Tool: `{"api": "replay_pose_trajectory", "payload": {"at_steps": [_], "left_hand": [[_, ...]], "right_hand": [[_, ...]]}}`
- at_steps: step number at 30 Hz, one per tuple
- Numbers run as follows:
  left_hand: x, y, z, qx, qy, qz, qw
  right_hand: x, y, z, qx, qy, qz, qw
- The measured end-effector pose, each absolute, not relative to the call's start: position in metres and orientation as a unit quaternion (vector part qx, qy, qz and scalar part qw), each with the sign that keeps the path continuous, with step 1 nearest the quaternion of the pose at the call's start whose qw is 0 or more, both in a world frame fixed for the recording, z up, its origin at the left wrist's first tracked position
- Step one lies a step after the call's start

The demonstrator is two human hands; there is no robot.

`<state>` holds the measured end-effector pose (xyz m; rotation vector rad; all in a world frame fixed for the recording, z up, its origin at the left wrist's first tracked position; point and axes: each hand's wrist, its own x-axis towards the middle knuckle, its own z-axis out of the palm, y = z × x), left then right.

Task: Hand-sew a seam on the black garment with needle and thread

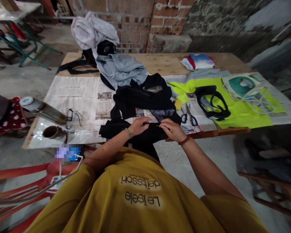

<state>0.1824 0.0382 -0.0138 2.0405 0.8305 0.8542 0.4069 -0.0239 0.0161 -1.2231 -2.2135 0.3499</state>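
"So, where's the cloth (114,129)?"

"Black, bunched, table (165,59) edge beneath it, one part hanging down. Both hands just over it."

"And the left hand (138,126)?"

"Near the middle of the cloth. Thumb and forefinger almost together, other fingers curled in. Can't tell whether it grips anything."

"And the right hand (172,130)?"

"Over the cloth's right part. Thumb and forefinger pinched on a sliver (158,125), thin, pale, too small to identify."

"What lies around the cloth?"

"Just right of it, scissors (190,115), blue handles, blades pointing away. Just beyond it, a black heap (140,98); can't tell if joined. Farther beyond, a grey garment (122,69). Left of it: glasses (70,119), bottle (47,111), mug (53,132). Well to its right, an iron (243,84) on lime fabric (252,116)."
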Motion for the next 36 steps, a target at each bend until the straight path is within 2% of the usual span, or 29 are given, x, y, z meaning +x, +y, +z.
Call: {"api": "replay_pose_trajectory", "payload": {"at_steps": [10, 18, 24, 27, 32, 36], "left_hand": [[0.183, 0.04, -0.018, 0.743, 0.326, 0.347, 0.47], [0.19, 0.038, -0.022, 0.67, 0.352, 0.344, 0.556], [0.187, 0.039, -0.018, 0.647, 0.381, 0.34, 0.566], [0.186, 0.038, -0.016, 0.656, 0.377, 0.347, 0.554], [0.185, 0.036, -0.013, 0.679, 0.365, 0.361, 0.526], [0.184, 0.033, -0.01, 0.707, 0.356, 0.374, 0.483]], "right_hand": [[0.397, -0.016, 0.019, -0.486, -0.772, 0.229, 0.338], [0.392, -0.015, 0.022, -0.481, -0.787, 0.221, 0.317], [0.39, -0.029, 0.039, -0.537, -0.729, 0.129, 0.405], [0.384, -0.047, 0.045, -0.571, -0.687, 0.168, 0.417], [0.359, -0.066, 0.024, -0.61, -0.643, 0.273, 0.374], [0.344, -0.063, 0.004, -0.629, -0.62, 0.274, 0.379]]}}
